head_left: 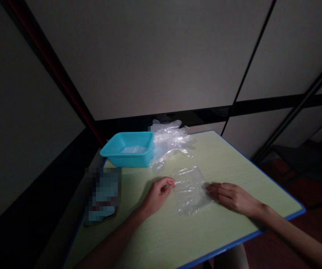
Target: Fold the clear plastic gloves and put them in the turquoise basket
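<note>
A clear, wrinkled plastic bag [190, 191] lies in front of me on the light green table. At its left edge is my left hand [158, 194], closed, with thumb and curled forefinger pinching the film. On the opposite edge my right hand [232, 198] is closed too, its fingers held together with the tips on the plastic; its thumb is hidden. Behind the bag a loose heap of clear disposable plastic gloves [172, 138] rests against a turquoise plastic basket [130, 160]. Some pale, flat material shows inside the basket.
The table [206, 239] has a blue edge strip and stands close to large pale panels [155, 59] at the back. To the left, near the table's edge, lies a pixelated flat object [103, 196]. A dark chair-like shape [298, 157] stands on the right beyond the table.
</note>
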Demonstrator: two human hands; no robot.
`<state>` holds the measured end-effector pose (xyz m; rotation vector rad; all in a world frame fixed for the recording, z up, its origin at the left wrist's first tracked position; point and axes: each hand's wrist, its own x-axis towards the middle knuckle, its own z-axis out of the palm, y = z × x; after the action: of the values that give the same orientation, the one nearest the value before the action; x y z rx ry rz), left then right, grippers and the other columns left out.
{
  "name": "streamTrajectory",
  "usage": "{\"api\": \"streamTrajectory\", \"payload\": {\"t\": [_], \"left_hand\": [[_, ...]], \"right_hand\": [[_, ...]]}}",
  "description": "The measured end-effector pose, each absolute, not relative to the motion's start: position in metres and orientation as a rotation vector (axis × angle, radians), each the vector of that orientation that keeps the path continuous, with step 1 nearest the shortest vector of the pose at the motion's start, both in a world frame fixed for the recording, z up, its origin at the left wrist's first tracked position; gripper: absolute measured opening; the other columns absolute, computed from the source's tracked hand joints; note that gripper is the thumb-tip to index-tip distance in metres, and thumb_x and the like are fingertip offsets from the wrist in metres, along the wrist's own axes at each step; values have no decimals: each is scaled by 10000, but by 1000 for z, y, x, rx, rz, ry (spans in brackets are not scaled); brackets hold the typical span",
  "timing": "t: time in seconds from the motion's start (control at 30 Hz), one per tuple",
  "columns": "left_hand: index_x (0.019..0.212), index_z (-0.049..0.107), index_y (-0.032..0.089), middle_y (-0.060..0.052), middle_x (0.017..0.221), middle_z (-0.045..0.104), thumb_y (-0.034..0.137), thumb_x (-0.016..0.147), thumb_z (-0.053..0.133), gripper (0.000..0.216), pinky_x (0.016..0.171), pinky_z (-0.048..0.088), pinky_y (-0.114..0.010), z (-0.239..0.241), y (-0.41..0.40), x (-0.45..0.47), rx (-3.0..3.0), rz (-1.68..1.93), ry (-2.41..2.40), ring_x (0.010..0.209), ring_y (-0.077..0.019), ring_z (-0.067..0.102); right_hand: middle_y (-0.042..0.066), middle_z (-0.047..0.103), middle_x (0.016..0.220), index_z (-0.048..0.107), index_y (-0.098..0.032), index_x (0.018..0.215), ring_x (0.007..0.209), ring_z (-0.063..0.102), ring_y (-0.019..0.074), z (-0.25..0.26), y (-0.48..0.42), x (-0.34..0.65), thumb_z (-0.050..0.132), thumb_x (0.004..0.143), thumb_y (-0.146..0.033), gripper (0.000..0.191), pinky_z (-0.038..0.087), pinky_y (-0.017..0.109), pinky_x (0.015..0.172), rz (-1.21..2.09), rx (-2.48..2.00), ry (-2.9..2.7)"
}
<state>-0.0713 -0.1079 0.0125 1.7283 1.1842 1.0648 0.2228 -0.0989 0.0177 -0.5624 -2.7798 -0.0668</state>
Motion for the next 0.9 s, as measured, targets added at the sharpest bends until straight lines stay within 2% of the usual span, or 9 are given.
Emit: {"api": "streamTrajectory", "payload": {"t": [0.17, 0.27, 0.37, 0.47, 0.53, 0.67, 0.8, 0.9], "left_hand": [[802, 578, 149, -26, 751, 635, 152, 738, 466, 129, 575, 402, -198, 12, -107, -69, 1683, 1069, 1185, 695, -136, 581], [802, 568, 152, -27, 750, 630, 148, 732, 465, 124, 599, 415, -208, 12, -108, -69, 1661, 1077, 1174, 712, -141, 588], [846, 540, 156, -23, 767, 612, 133, 721, 463, 149, 604, 422, -211, 12, -108, -69, 1633, 1089, 1164, 719, -139, 598], [920, 470, 177, 3, 786, 563, 121, 718, 453, 211, 572, 421, -201, 9, -106, -69, 1587, 1113, 1165, 712, -129, 613], [950, 409, 195, 26, 769, 521, 133, 727, 445, 235, 518, 409, -185, 7, -103, -69, 1549, 1133, 1174, 692, -124, 618], [970, 335, 211, 51, 731, 465, 180, 738, 452, 262, 405, 355, -153, 3, -98, -69, 1484, 1154, 1186, 643, -126, 619], [968, 324, 213, 63, 724, 450, 185, 729, 459, 277, 413, 380, -152, 3, -97, -68, 1431, 1160, 1184, 645, -126, 625], [960, 327, 211, 69, 719, 450, 190, 724, 460, 272, 434, 401, -159, 3, -97, -68, 1396, 1161, 1180, 636, -118, 625]], "right_hand": [[118, 569, 1154, 543, -139, 1100, 1086, 506, 183, 16, -89, 214, 302, 916, -193, 308, 459, 330, 878, 78, -612, -2726], [119, 610, 1062, 558, -146, 1041, 1016, 544, 198, 16, -84, 208, 305, 912, -246, 301, 456, 348, 843, 237, -663, -2689], [88, 641, 845, 583, -166, 881, 800, 591, 190, 20, -76, 199, 380, 876, -317, 253, 455, 321, 722, 512, -934, -2507], [25, 573, 602, 536, -173, 690, 543, 522, 143, 24, -60, 188, 415, 840, -363, 270, 405, 263, 539, 665, -1167, -2295], [6, 540, 544, 500, -172, 638, 486, 482, 125, 24, -48, 181, 421, 820, -361, 274, 362, 237, 473, 700, -1199, -2242], [-7, 557, 505, 493, -162, 701, 435, 487, 115, 17, -29, 171, 441, 763, -318, 176, 344, 211, 412, 833, -1267, -2130], [-24, 570, 491, 475, -155, 877, 410, 508, 124, 10, -23, 166, 450, 733, -268, 185, 360, 209, 392, 871, -1356, -2007], [-28, 576, 495, 479, -156, 917, 417, 524, 130, 8, -22, 164, 473, 713, -238, 220, 378, 215, 408, 848, -1404, -1950]]}}
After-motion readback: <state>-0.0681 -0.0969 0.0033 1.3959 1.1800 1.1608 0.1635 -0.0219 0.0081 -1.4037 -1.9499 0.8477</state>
